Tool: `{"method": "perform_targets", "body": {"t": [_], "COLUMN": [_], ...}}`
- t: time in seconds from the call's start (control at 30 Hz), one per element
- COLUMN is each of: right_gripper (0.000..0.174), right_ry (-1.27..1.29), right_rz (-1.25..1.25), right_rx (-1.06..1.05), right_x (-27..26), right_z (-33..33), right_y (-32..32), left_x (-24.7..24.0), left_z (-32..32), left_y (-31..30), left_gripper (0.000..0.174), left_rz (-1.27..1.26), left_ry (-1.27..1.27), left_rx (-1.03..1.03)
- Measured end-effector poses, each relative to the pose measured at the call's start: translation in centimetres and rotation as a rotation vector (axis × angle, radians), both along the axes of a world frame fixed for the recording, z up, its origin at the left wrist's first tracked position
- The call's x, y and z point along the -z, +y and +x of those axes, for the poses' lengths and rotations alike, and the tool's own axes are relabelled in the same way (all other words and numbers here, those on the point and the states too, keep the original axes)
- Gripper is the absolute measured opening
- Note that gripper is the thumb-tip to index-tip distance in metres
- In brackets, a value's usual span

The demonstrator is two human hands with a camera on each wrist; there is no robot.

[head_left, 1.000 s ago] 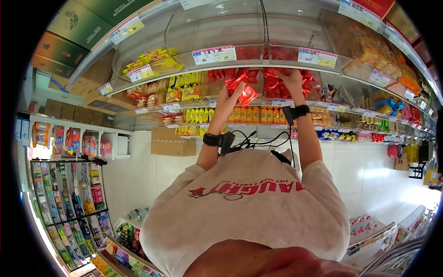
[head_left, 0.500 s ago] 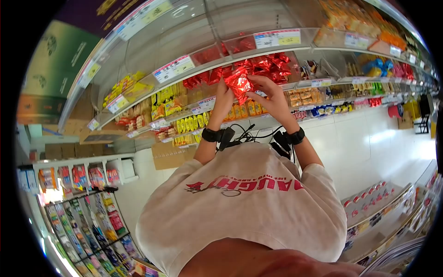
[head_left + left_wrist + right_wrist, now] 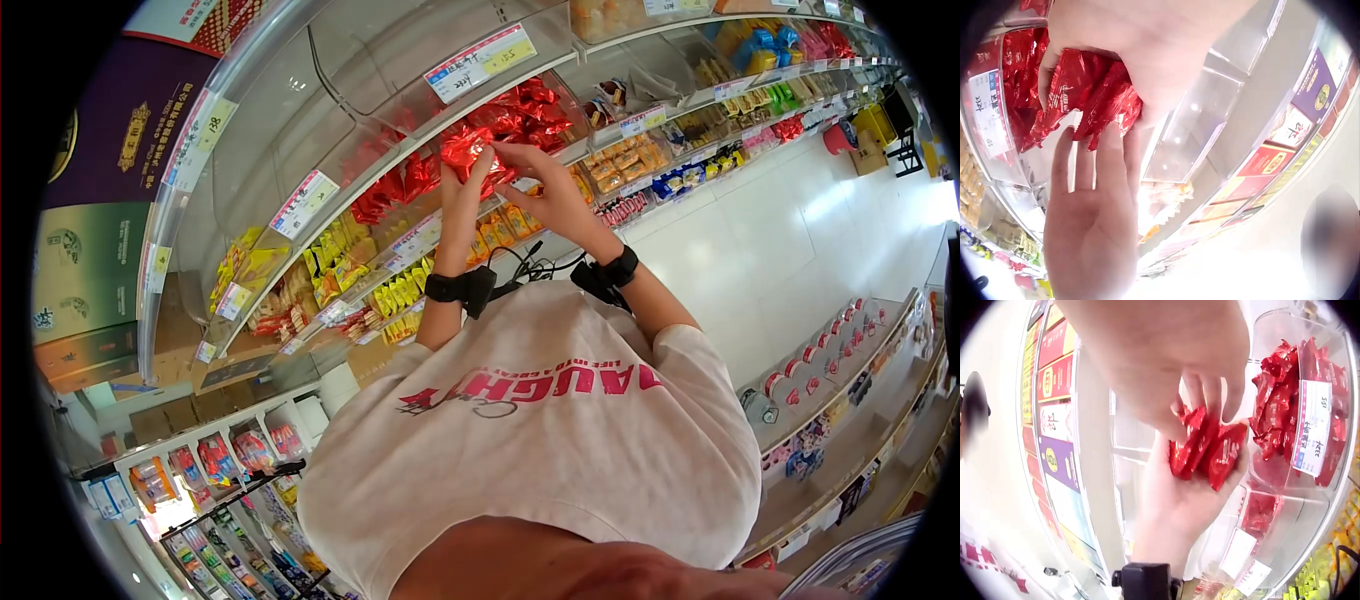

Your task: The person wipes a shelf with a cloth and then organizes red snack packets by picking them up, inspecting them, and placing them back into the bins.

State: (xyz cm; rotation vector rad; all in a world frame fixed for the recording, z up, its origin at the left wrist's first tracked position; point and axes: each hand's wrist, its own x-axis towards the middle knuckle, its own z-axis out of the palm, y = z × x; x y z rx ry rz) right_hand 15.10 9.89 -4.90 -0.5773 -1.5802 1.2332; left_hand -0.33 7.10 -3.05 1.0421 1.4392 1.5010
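Observation:
Several shiny red packets [image 3: 467,150] [image 3: 1079,87] [image 3: 1222,453] lie bunched in my left hand [image 3: 459,215] [image 3: 1141,50] [image 3: 1175,503], whose fingers and thumb curve round them. My right hand [image 3: 562,205] [image 3: 1092,231] [image 3: 1179,350] meets them from the right in the head view. Its long, nearly straight fingers touch the packets' edges in the left wrist view; its thumb is hard to make out. Behind both hands, more red packets [image 3: 535,115] [image 3: 1279,403] fill a clear shelf bin.
Yellow packets [image 3: 335,260] and orange ones [image 3: 625,165] occupy neighbouring shelf sections. Price tags [image 3: 480,62] line the clear bin edges above the hands. Purple and green boxes [image 3: 90,265] stand at the left. Black cables [image 3: 525,262] hang below the hands.
My right hand has come from the bin to the packets in my left hand. Both hands have shifted left in the head view, which has turned against the shelves.

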Motion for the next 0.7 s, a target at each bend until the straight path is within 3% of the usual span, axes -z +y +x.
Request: {"method": "perform_targets", "body": {"t": [0.1,0.2,0.33,0.37,0.47,0.5,0.6,0.63,0.7], "right_gripper": [0.029,0.022,0.023,0.028,0.035,0.045,0.047,0.042,0.039], "right_ry": [0.06,-0.073,-0.207,-0.255,-0.508,-0.658,-0.798,-0.934,-0.911], "right_rz": [-0.146,-0.096,0.236,0.176,0.516,0.633,0.537,0.642,0.609], "right_rx": [-0.07,0.125,0.315,0.275,0.516,0.487,0.337,0.363,0.399], "right_x": [1.0,1.8,4.6,5.0,6.2,7.0,8.9,9.4,9.1], "right_z": [0.7,0.8,-2.0,-2.9,-5.5,-5.8,-6.8,-6.7,-6.9], "right_y": [1.9,5.1,9.8,11.0,14.1,15.3,17.2,17.5,17.4], "left_x": [0.2,0.4,-0.2,-0.6,-1.3,-1.0,-0.9,-1.0,-0.3], "left_z": [-0.9,-1.4,-2.4,-2.4,-2.4,-2.7,-3.3,-3.4,-3.9], "left_y": [0.4,-0.2,-2.0,-2.5,-4.2,-4.6,-5.6,-6.0,-6.6], "left_gripper": [0.049,0.045,0.05,0.051,0.049,0.049,0.048,0.047,0.047], "left_rz": [0.0,0.007,-0.027,-0.026,-0.01,0.011,0.019,0.012,-0.003], "left_ry": [-0.001,-0.014,-0.037,-0.046,-0.1,-0.115,-0.137,-0.141,-0.135], "left_rx": [0.003,-0.031,-0.074,-0.106,-0.188,-0.202,-0.199,-0.192,-0.219]}}
